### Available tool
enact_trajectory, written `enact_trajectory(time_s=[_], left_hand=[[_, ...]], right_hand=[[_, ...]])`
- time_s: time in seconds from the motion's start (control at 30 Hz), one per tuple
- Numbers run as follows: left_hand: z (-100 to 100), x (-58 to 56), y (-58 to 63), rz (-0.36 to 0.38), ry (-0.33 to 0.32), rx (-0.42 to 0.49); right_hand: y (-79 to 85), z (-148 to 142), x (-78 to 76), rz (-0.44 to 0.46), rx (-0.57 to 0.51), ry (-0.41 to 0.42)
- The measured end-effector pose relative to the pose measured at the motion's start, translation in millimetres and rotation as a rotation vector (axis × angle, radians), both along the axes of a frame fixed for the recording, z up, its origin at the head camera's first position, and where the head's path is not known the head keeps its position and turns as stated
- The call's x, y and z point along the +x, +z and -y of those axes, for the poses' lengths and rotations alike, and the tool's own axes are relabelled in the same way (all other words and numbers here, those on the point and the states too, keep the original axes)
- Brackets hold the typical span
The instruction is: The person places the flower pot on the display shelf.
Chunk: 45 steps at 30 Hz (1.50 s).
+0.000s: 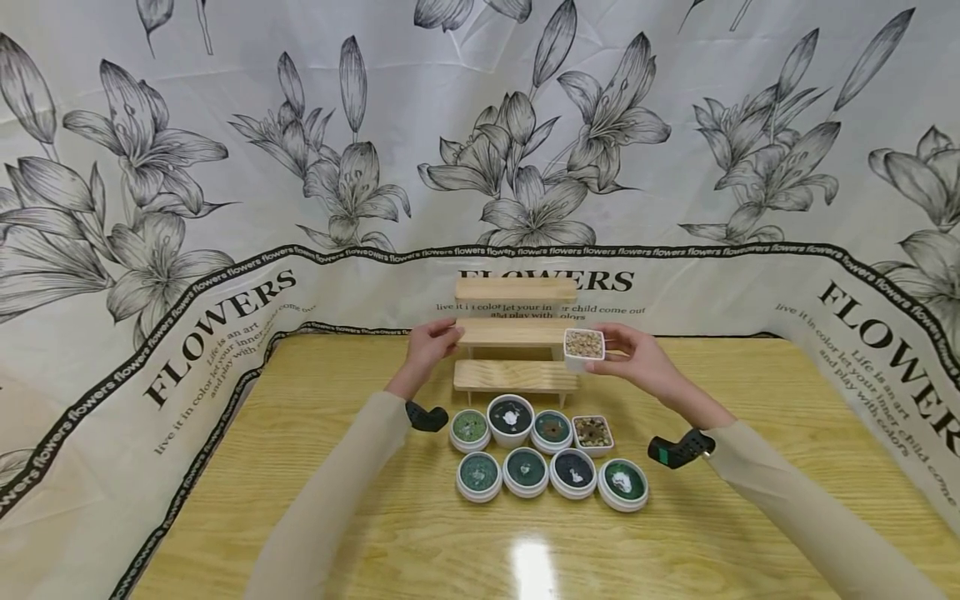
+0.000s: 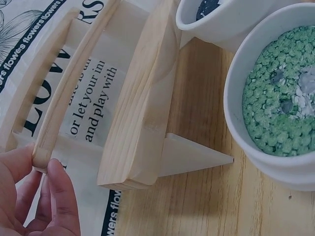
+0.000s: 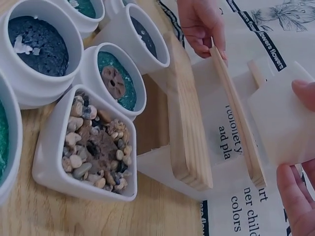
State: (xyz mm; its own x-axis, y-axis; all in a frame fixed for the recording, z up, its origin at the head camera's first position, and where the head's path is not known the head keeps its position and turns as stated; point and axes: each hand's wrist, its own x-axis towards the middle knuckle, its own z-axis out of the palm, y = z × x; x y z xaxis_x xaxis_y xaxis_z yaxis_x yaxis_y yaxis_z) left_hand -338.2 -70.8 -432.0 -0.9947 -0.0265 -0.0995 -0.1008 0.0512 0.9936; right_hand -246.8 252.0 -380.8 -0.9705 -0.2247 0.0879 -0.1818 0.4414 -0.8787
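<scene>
A three-tier wooden stand [image 1: 516,375] with pale supports stands at the back of the table. At the left end of its middle board [image 2: 74,81], my left hand [image 1: 431,343] pinches the wood between thumb and fingers. My right hand [image 1: 633,357] grips a square white pot [image 1: 573,364] by its right side. Tan pebbles [image 1: 585,342] fill the pot's top. It is held up by the right end of the middle board; in the right wrist view only its plain white side shows. Whether it touches the board I cannot tell.
In front of the stand, several round white pots [image 1: 478,495] with green or dark fill sit in two rows. A second square pot [image 3: 49,160] with mixed pebbles ends the back row at the right. Behind the stand hangs a flower-printed cloth [image 1: 375,292].
</scene>
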Motion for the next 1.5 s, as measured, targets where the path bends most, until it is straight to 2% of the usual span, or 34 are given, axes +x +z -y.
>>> enact_trajectory(time_s=[0.6,1.0,1.13,1.27,1.33,1.5], left_hand=[[0,-5.2,1.6,-0.007,-0.009,0.012],[-3,-3.9,0.5,-0.020,-0.019,0.030],[-3,1.1,5.9,-0.009,-0.027,0.036],[-2,1.5,3.5,0.005,-0.023,0.035],[-2,-2.0,-2.7,-0.004,-0.011,0.033],[-1,-2.2,-3.6,-0.011,-0.008,0.031]], right_hand=[[11.5,27,-24.0,-0.010,-0.015,0.011],[17.7,38,-37.3,-0.013,0.010,0.039],[19.6,42,-42.5,-0.003,-0.003,0.051],[20.0,48,-48.4,0.002,-0.031,0.061],[20.5,52,-51.9,-0.001,-0.039,0.062],[24.8,63,-59.1,-0.005,-0.045,0.061]])
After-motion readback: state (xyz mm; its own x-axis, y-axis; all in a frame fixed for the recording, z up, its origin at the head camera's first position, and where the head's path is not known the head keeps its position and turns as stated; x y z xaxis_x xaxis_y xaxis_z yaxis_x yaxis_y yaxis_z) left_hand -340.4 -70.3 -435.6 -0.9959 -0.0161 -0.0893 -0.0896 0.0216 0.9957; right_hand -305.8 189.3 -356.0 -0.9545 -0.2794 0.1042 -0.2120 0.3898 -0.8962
